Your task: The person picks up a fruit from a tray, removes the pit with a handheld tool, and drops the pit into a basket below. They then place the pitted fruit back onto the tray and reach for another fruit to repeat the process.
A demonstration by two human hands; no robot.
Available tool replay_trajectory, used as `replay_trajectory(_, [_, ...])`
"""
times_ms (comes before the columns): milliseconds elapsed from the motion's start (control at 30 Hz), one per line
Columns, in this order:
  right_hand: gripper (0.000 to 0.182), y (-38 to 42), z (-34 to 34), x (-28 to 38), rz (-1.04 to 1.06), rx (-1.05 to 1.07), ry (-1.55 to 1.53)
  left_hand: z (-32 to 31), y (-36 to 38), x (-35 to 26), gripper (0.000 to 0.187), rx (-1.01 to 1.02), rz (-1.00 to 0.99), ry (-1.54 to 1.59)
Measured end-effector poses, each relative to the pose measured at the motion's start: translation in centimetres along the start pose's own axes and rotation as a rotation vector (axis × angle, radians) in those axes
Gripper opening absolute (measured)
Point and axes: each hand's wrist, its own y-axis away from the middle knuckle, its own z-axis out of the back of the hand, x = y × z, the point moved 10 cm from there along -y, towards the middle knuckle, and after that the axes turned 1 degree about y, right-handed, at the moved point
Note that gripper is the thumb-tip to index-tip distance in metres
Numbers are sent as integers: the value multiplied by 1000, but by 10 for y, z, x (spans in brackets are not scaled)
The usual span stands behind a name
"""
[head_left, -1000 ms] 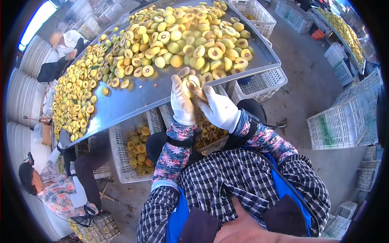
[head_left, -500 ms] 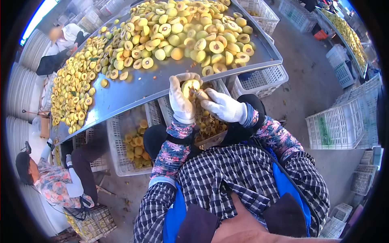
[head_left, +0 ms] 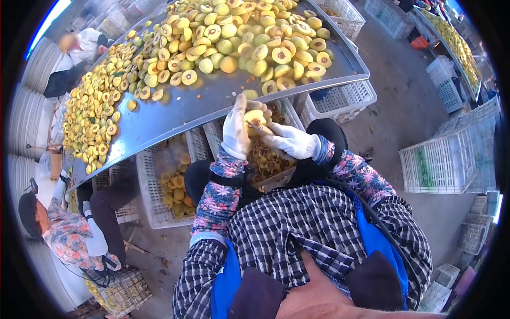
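My left hand (head_left: pixel 237 128), in a white glove, is closed around a yellow-green fruit half (head_left: pixel 254 118) just off the front edge of the metal table (head_left: pixel 159 136). Against the fruit's cut face is my gloved right hand (head_left: pixel 291 140), its fingers wrapped round a small tool whose shape is mostly hidden. Many halved fruits (head_left: pixel 228 45) lie heaped on the table beyond my hands. Below them, a crate of fruit pieces (head_left: pixel 265 162) stands between my knees.
Another crate (head_left: pixel 154 202) holding fruit stands to the left. A co-worker (head_left: pixel 79 228) sits at the lower left, another person (head_left: pixel 79 50) is at the upper left. White crates (head_left: pixel 438 165) are stacked at the right, and one (head_left: pixel 345 101) stands by the table corner.
My left hand has tilted and its grip on the fruit has shifted. The right hand's fingers sit slightly lower against the fruit. The view has moved a little.
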Motion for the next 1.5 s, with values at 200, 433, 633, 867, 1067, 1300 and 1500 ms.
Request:
replay_trajectory(200, [36,7,-24,-6,-171,14,-466,-7,-2,0,48,96,23,-200])
replay_trajectory(433, [32,8,-31,-6,-66,122,-839,10,-12,1,38,-15,-81,392])
replay_trajectory(633, [44,25,21,-20,-174,-105,819,118,23,-125,32,-446,-472,-1135])
replay_trajectory(867, [44,15,13,-28,-129,-105,751,71,-37,-106,53,-287,-274,-1580])
replay_trajectory(1067, [41,20,12,-23,-120,-120,745,15,-121,-15,64,-110,40,-1892])
replay_trajectory(1300, [42,25,14,-19,-80,-159,718,51,-138,-17,53,-58,2,-1149])
replay_trajectory(1500, [35,17,20,17,132,-321,398,22,-53,-37,46,155,73,341])
